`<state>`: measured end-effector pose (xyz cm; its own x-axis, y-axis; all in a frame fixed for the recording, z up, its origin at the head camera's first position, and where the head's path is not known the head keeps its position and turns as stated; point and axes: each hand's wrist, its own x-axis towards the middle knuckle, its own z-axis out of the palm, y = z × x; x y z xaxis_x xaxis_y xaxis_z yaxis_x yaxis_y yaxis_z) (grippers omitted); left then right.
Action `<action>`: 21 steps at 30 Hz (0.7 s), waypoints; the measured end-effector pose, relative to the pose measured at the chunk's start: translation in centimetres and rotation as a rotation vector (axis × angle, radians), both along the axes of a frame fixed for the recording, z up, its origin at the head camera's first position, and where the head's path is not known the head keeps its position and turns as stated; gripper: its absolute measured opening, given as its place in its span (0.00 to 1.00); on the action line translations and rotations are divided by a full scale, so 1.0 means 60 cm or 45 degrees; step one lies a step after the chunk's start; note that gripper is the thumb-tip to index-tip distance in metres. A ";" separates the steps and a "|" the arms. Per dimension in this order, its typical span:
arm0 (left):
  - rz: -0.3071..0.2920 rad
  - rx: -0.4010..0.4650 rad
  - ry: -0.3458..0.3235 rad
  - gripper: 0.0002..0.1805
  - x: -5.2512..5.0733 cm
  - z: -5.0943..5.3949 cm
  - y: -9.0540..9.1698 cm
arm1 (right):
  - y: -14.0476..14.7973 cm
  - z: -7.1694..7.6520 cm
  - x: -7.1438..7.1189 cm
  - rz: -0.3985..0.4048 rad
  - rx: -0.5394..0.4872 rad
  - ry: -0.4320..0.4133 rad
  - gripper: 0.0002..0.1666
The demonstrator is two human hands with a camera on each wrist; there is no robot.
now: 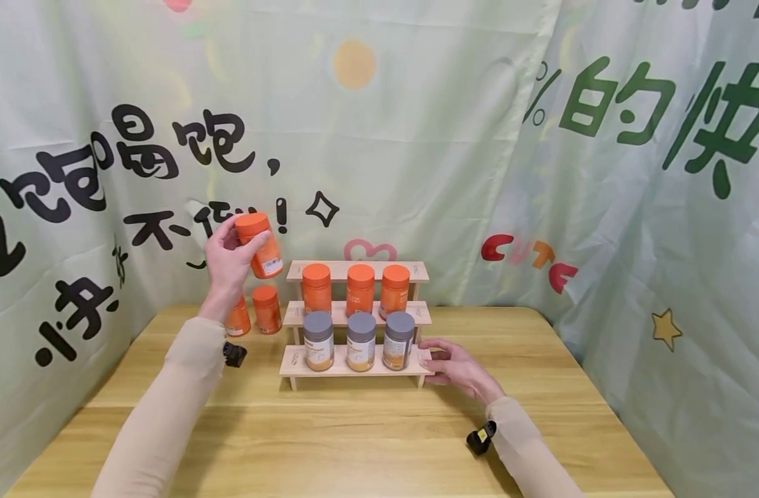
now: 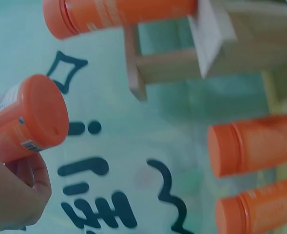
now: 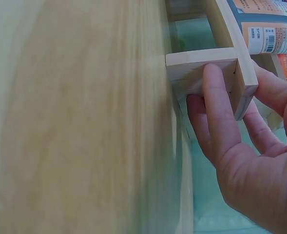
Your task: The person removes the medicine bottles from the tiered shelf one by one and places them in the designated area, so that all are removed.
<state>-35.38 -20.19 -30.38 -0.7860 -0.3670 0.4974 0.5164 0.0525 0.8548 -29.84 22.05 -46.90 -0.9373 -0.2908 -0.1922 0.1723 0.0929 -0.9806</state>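
My left hand [image 1: 227, 266] holds an orange jar [image 1: 269, 257] in the air, left of a three-tier wooden rack [image 1: 357, 271]. In the left wrist view the raised jar [image 2: 46, 114] shows its round base, with the fingers [image 2: 36, 178] partly around its side. At the rack's lower right end, my right hand [image 1: 457, 370] grips the lowest shelf. The right wrist view shows fingertips [image 3: 212, 78] against the shelf's end leg and the thumb side over its edge. Three orange jars [image 1: 360, 290] stand on the middle tier. Grey-lidded jars [image 1: 361, 353] line the lowest one, three in all.
Two more orange jars, one of them [image 1: 267, 311] closest to the rack, stand on the wooden table [image 1: 280, 443] below my left hand. Printed cloth curtains [image 1: 417, 138] hang behind and along both sides of the table.
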 end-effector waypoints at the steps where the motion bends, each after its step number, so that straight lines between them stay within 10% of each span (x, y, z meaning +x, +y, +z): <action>1: 0.001 -0.006 0.000 0.30 0.001 -0.003 -0.007 | -0.001 0.000 0.000 -0.001 0.001 -0.004 0.28; 21: 0.149 0.044 -0.086 0.28 0.012 -0.072 -0.089 | -0.004 0.000 0.000 -0.037 0.027 -0.008 0.28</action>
